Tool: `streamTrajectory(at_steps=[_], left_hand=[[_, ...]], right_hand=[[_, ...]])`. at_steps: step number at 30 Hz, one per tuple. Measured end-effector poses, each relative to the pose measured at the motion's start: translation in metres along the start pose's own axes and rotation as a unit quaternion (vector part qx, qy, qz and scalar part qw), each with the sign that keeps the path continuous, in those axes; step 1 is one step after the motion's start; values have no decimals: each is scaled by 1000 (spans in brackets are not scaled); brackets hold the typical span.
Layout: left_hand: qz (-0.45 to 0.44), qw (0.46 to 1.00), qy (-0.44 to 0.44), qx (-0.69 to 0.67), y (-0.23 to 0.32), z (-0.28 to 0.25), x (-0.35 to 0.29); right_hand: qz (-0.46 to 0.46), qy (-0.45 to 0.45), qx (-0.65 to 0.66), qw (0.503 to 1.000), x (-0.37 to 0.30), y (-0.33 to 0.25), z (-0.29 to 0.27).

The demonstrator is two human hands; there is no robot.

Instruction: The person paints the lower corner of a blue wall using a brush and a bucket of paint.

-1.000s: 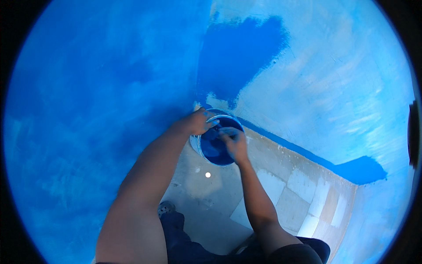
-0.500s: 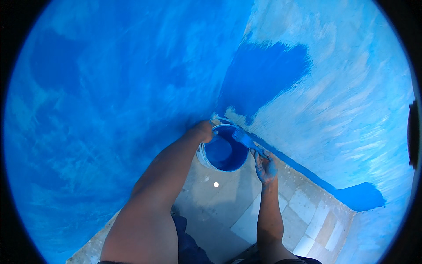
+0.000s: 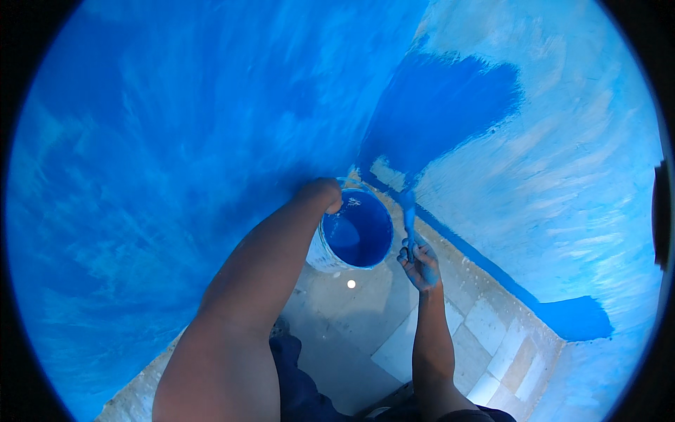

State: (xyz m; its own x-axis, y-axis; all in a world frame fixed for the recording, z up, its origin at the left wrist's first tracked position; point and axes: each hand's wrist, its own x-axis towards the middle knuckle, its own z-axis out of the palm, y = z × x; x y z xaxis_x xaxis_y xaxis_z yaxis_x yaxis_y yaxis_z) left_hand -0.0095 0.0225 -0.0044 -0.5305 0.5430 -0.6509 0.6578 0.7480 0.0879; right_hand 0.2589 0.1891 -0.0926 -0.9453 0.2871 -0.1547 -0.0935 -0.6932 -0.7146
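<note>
Blue paintbrush [image 3: 410, 219], handle-held in right hand's fingers [image 3: 423, 267], tip just beyond them near wall [image 3: 562, 126]; paint bucket [image 3: 318, 254], left of those fingers, rim gripped by left hand [image 3: 322, 194], best kept steady, with light brush pressure.

No legible words, labels, numbers or signs, twelve o'clock round to twelve (bucket [image 3: 321, 256] wall included).

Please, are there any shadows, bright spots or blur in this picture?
In the head view, a soft shadow lies on the left wall beside the left hand; there too, a bright round spot shows on the floor, and the brush looks slightly blurred.
</note>
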Motion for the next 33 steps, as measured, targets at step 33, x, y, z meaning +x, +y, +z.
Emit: streamTrajectory(at_steps=[33], left_hand=[[33, 997, 63, 16, -9, 19, 9]], right_hand=[[-100, 297, -764, 565, 65, -24, 64]])
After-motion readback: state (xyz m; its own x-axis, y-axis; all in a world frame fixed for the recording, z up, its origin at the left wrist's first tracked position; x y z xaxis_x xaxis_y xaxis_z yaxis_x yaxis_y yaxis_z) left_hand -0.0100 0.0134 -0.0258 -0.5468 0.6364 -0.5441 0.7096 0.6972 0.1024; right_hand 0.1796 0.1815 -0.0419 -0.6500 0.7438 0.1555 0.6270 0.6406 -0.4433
